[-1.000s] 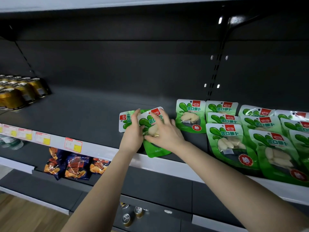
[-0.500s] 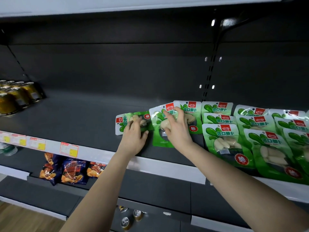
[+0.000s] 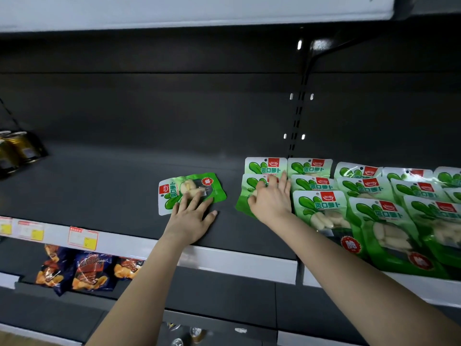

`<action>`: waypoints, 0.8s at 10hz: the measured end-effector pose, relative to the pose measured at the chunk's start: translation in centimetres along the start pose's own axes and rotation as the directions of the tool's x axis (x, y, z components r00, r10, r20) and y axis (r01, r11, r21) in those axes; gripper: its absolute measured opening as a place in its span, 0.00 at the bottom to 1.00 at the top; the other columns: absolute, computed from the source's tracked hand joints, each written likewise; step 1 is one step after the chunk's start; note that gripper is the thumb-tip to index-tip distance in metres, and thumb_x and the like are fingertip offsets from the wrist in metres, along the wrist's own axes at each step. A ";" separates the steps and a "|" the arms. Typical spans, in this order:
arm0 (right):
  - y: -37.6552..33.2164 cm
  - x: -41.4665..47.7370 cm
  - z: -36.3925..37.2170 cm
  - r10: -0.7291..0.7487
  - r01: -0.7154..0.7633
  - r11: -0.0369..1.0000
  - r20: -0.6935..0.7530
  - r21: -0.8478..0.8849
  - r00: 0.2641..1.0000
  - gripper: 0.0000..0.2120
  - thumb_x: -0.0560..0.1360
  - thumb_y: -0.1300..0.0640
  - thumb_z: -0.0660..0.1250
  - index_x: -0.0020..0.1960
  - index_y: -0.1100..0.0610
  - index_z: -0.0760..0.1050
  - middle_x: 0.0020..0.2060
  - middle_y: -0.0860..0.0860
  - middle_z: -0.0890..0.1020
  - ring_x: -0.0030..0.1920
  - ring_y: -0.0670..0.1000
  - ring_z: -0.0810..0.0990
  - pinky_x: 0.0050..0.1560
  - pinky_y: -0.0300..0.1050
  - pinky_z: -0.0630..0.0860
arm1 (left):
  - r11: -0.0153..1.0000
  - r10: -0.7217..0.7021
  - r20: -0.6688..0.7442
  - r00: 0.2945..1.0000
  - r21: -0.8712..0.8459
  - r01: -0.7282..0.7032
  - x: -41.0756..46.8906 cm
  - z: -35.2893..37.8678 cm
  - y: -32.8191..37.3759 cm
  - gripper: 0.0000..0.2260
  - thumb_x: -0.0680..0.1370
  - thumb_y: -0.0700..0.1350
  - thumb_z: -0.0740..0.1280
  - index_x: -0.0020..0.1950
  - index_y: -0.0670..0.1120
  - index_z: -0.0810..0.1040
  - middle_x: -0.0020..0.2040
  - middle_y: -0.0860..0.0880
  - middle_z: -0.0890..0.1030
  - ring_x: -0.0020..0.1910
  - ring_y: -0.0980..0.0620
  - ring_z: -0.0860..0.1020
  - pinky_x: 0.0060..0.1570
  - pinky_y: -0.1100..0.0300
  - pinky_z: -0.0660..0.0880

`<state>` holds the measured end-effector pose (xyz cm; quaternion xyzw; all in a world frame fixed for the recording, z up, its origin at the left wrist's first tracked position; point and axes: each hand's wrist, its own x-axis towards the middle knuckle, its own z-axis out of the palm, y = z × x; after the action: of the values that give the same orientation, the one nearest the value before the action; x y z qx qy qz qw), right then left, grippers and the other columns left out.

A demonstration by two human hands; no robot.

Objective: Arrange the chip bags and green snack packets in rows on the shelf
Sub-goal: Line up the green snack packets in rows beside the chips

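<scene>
Standing at the far left of the dark grey shelf (image 3: 99,186), a cluster of gold cans (image 3: 17,148) is occupying the back corner, partly cut off by the frame edge. Along the white front rail, price tags (image 3: 82,237) with yellow patches are hanging in a line. Below them, on the next level down, dark chip bags (image 3: 89,270) are lying side by side, leaning forward at the lip.

Moving right, the left hand (image 3: 192,221) is resting palm-down near the shelf's front edge. Its fingers are lying straight and spread, gripping nothing. Only the fingertips are touching the near edge of a sideways green packet (image 3: 190,192), which is lying flat with its red logo pointing left, alone and apart from the others.

Further right, the right hand (image 3: 270,201) is pressing flat on an upright green packet (image 3: 245,196) — fingers extended over its face, not curled round it. That packet is lying slightly askew, its lower corner angling left, and it is overlapping another packet (image 3: 264,166) directly behind it.

Just beside the right hand, the rows of green packets (image 3: 374,216) are running front to back in overlapping columns toward the right frame edge — each front packet is covering the lower part of the one behind. A slotted upright (image 3: 298,116) is rising from the back wall above the first columns.
</scene>
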<state>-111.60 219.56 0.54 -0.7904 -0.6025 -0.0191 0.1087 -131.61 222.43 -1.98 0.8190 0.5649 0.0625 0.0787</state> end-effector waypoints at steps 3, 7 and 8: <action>-0.1 -0.2 1.1 -0.048 0.047 0.999 0.158 0.010 0.986 0.31 0.80 0.40 0.45 0.78 0.53 0.46 0.76 0.63 0.46 0.75 0.66 0.44 0.74 0.61 0.43 | 1.000 -0.002 0.012 1.000 -0.013 0.003 0.0 0.0 0.0 0.23 0.80 0.61 0.49 0.76 0.59 0.54 0.78 0.59 0.46 0.77 0.48 0.42 0.74 0.48 0.43; 0.0 0.8 1.3 -0.034 0.041 0.998 0.150 -0.044 0.988 0.34 0.79 0.35 0.45 0.78 0.53 0.47 0.77 0.60 0.46 0.76 0.64 0.44 0.74 0.62 0.44 | 1.000 -0.005 0.000 1.000 -0.013 0.005 0.0 -0.1 0.0 0.23 0.81 0.60 0.50 0.75 0.58 0.56 0.78 0.58 0.49 0.77 0.47 0.43 0.74 0.48 0.44; 0.0 1.1 1.3 -0.023 0.030 0.999 0.157 -0.042 0.987 0.34 0.78 0.35 0.46 0.78 0.53 0.47 0.77 0.59 0.45 0.76 0.64 0.43 0.74 0.61 0.44 | 1.000 -0.005 0.002 1.000 -0.013 0.005 0.0 -0.1 0.0 0.23 0.81 0.60 0.50 0.75 0.58 0.56 0.78 0.58 0.49 0.77 0.47 0.43 0.74 0.48 0.44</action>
<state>-111.39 220.89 -0.52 -0.7837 -0.6189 0.0281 0.0433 -131.62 222.38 -1.90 0.8172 0.5663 0.0655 0.0847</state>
